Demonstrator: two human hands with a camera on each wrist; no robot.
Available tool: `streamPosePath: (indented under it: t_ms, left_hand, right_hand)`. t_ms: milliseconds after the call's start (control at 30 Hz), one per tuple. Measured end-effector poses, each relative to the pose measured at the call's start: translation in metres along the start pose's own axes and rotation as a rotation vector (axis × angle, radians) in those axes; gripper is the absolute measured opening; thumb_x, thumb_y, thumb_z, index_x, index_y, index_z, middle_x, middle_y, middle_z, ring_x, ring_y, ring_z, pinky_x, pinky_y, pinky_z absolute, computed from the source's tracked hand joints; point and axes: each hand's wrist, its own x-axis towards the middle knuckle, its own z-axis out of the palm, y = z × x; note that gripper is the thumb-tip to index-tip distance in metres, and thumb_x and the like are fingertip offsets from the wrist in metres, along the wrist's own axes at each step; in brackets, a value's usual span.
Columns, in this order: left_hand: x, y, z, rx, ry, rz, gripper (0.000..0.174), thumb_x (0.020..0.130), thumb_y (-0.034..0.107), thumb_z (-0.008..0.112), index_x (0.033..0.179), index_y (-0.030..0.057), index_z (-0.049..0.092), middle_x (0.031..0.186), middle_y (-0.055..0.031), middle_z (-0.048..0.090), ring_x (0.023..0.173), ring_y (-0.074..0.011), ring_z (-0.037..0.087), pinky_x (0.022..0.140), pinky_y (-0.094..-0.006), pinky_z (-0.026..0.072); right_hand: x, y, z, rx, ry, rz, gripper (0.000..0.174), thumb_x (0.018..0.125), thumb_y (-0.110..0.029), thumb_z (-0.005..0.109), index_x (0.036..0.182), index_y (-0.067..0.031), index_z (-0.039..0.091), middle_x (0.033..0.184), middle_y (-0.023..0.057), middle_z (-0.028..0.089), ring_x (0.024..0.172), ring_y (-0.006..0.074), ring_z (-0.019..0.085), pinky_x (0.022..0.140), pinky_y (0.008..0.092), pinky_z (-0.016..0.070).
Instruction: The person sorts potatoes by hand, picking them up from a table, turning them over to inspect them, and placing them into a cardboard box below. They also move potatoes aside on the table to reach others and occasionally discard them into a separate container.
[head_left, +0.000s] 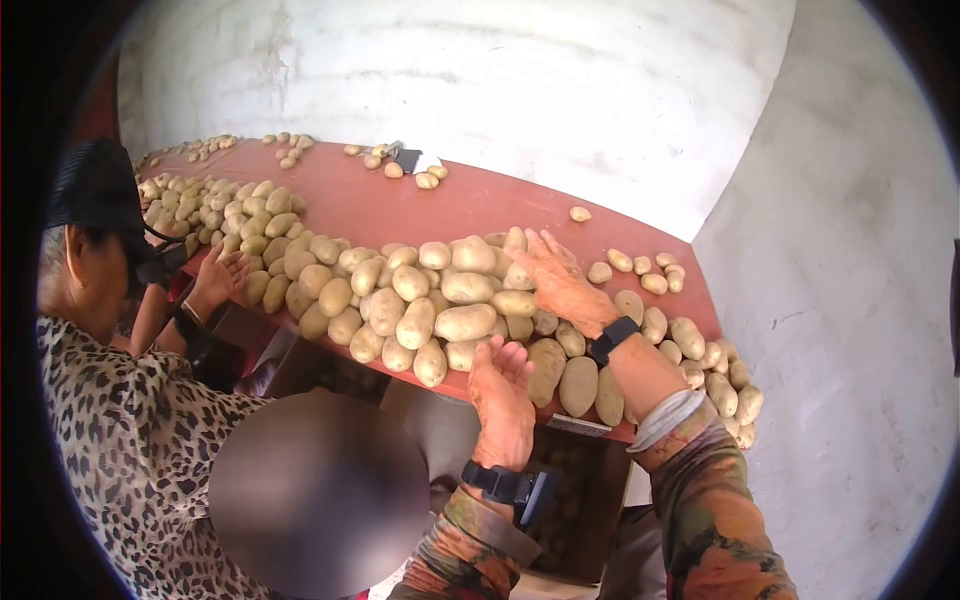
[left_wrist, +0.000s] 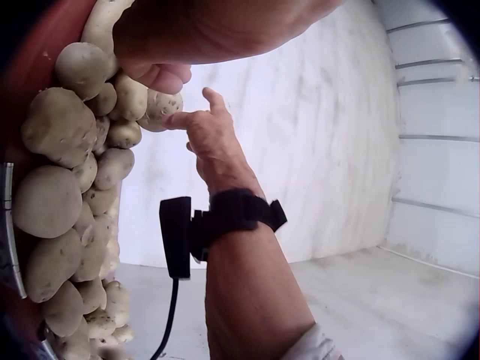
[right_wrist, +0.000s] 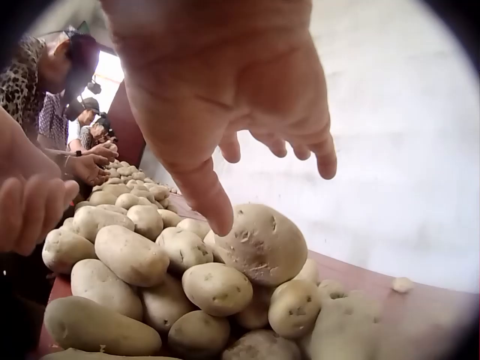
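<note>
A long heap of potatoes (head_left: pixel 412 285) covers the near side of a red table (head_left: pixel 440 205). My right hand (head_left: pixel 560 285) reaches over the heap, fingers spread. In the right wrist view, the thumb of that right hand (right_wrist: pixel 225 90) lies against the top of a large pitted potato (right_wrist: pixel 262 244). At the heap's front edge is my left hand (head_left: pixel 502 405), palm up, with its fingers loosely extended beside the potatoes. The left wrist view shows the left hand (left_wrist: pixel 202 34) close to the lens and the right hand (left_wrist: pixel 214 142) beyond it, at a potato (left_wrist: pixel 160 110).
A person in a leopard-print top (head_left: pixel 140 440) and dark cap is at the left, one hand (head_left: pixel 222 275) by the heap. Loose potatoes (head_left: pixel 655 283) lie at the table's right and back. A pale wall (head_left: pixel 600 100) rises behind. More people (right_wrist: pixel 88 127) line the table.
</note>
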Motion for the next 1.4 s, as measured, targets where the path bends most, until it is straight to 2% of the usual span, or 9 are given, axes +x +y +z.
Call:
streamPosePath:
  t_ms: [167, 467, 667, 733, 800, 967, 1167, 1300, 1400]
  left_hand:
    - [-0.017, 0.007, 0.006, -0.003, 0.005, -0.020, 0.040, 0.094, 0.036, 0.046, 0.114, 0.0028, 0.054, 0.099, -0.0073, 0.057, 0.089, -0.0191, 0.056, 0.078, -0.0333, 0.0474]
    - [-0.019, 0.006, 0.008, 0.017, 0.006, -0.067, 0.036, 0.093, 0.034, 0.050, 0.112, 0.0039, 0.055, 0.097, -0.0071, 0.058, 0.088, -0.0195, 0.057, 0.076, -0.0340, 0.0487]
    - [-0.029, 0.002, 0.012, 0.083, -0.071, -0.125, 0.038, 0.092, 0.030, 0.051, 0.117, 0.0006, 0.051, 0.105, -0.0142, 0.057, 0.096, -0.0259, 0.058, 0.082, -0.0388, 0.0500]
    - [-0.034, 0.004, 0.015, 0.075, -0.105, -0.140, 0.041, 0.093, 0.030, 0.051, 0.120, -0.0008, 0.049, 0.107, -0.0165, 0.056, 0.099, -0.0277, 0.058, 0.084, -0.0400, 0.0499]
    - [-0.036, 0.009, 0.019, 0.095, -0.146, -0.172, 0.051, 0.095, 0.033, 0.046, 0.130, -0.0031, 0.039, 0.125, -0.0207, 0.048, 0.112, -0.0299, 0.052, 0.091, -0.0401, 0.0458]
    - [-0.032, 0.007, 0.023, 0.100, -0.124, -0.164, 0.050, 0.093, 0.039, 0.049, 0.124, -0.0007, 0.046, 0.111, -0.0175, 0.055, 0.103, -0.0293, 0.056, 0.086, -0.0411, 0.0493]
    - [-0.033, 0.014, 0.020, -0.009, -0.197, -0.207, 0.055, 0.089, 0.045, 0.054, 0.123, 0.0029, 0.045, 0.118, -0.0118, 0.051, 0.107, -0.0251, 0.053, 0.089, -0.0393, 0.0455]
    - [-0.018, 0.011, 0.016, -0.081, -0.117, -0.173, 0.040, 0.085, 0.039, 0.061, 0.107, 0.0066, 0.052, 0.103, -0.0073, 0.056, 0.097, -0.0223, 0.055, 0.085, -0.0388, 0.0478]
    - [-0.026, 0.016, 0.022, -0.100, -0.037, -0.115, 0.034, 0.084, 0.036, 0.063, 0.100, 0.0071, 0.053, 0.098, -0.0075, 0.056, 0.093, -0.0227, 0.055, 0.083, -0.0400, 0.0482]
  right_hand:
    - [-0.004, -0.005, -0.007, 0.144, -0.163, 0.097, 0.064, 0.075, 0.007, 0.059, 0.133, -0.0136, 0.043, 0.146, 0.0174, 0.029, 0.136, 0.0351, 0.026, 0.108, 0.0458, 0.0334]
    - [-0.035, 0.001, -0.017, 0.299, 0.087, 0.020, 0.044, 0.079, 0.001, 0.059, 0.120, -0.0093, 0.046, 0.124, 0.0163, 0.048, 0.113, 0.0327, 0.051, 0.092, 0.0417, 0.0443]
    - [-0.082, 0.003, -0.024, 0.755, 0.364, 0.284, 0.044, 0.083, -0.002, 0.061, 0.123, -0.0063, 0.045, 0.115, 0.0147, 0.057, 0.104, 0.0250, 0.058, 0.084, 0.0350, 0.0506]
    - [-0.097, 0.001, -0.026, 1.423, 0.349, 0.257, 0.039, 0.088, -0.006, 0.058, 0.125, -0.0056, 0.044, 0.117, 0.0103, 0.055, 0.106, 0.0216, 0.057, 0.081, 0.0347, 0.0546]
    - [-0.110, -0.012, -0.032, 1.541, 0.358, 0.306, 0.038, 0.091, -0.007, 0.055, 0.126, -0.0053, 0.042, 0.118, 0.0105, 0.053, 0.107, 0.0225, 0.057, 0.082, 0.0361, 0.0552]
    - [-0.127, -0.036, -0.039, 1.807, 0.356, 0.368, 0.037, 0.092, -0.009, 0.055, 0.126, -0.0046, 0.041, 0.116, 0.0116, 0.054, 0.106, 0.0207, 0.056, 0.082, 0.0337, 0.0548]
    - [-0.141, -0.048, -0.042, 1.280, -0.013, 0.214, 0.029, 0.089, -0.012, 0.061, 0.116, -0.0043, 0.055, 0.103, 0.0058, 0.061, 0.098, 0.0116, 0.057, 0.081, 0.0264, 0.0474]
    - [-0.115, -0.042, -0.049, 1.107, 0.111, 0.224, 0.025, 0.087, -0.015, 0.063, 0.108, -0.0024, 0.059, 0.096, 0.0057, 0.063, 0.093, 0.0106, 0.058, 0.080, 0.0281, 0.0475]
    - [-0.086, -0.025, -0.040, 0.822, 0.191, 0.229, 0.029, 0.085, -0.012, 0.061, 0.111, -0.0020, 0.056, 0.095, 0.0131, 0.063, 0.092, 0.0241, 0.060, 0.080, 0.0349, 0.0482]
